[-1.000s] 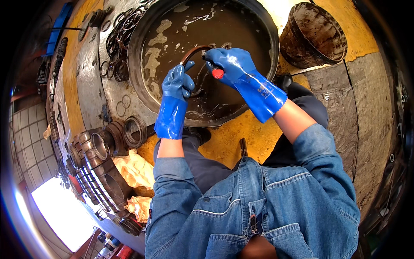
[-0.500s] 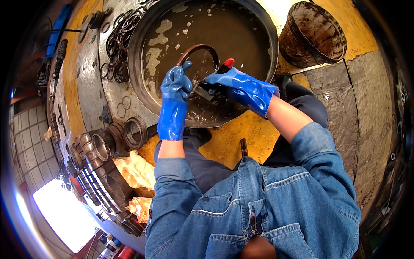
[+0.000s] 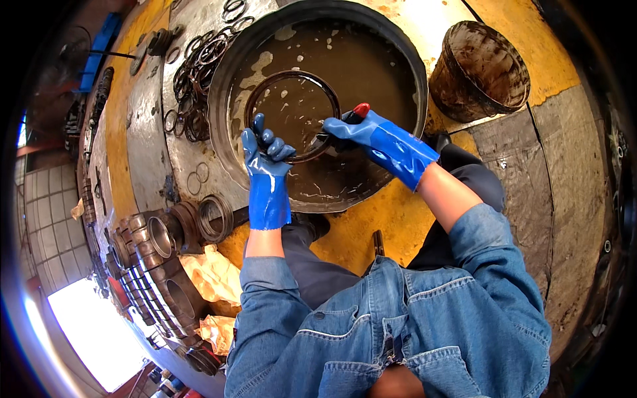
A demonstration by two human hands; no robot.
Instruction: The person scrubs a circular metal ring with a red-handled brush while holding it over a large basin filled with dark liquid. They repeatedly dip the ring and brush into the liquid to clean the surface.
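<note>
A dark metal ring (image 3: 338,99) is held over a wide round basin (image 3: 217,113) of murky brown water. My left hand (image 3: 267,169), in a blue rubber glove, grips the ring's near left side with curled fingers; its index finger points up. In the matching glove, my right hand (image 3: 385,138) is closed around a hand tool (image 3: 361,109) with a black, red-ended handle. The tool's working end meets the ring's near right side, mostly hidden by the hand and ring, so its kind is unclear.
A grimy bucket (image 3: 458,76) stands right of the basin. To the left lie many loose dark rings (image 3: 199,66), with thin rings (image 3: 197,179) below them. Stacked metal cylinders (image 3: 149,265) and crumpled brown paper (image 3: 211,273) sit at lower left.
The ring has turned from a steep tilt to face upward, showing its full circle. My left hand has rolled palm-up around it; the tool's flat end is now less visible.
</note>
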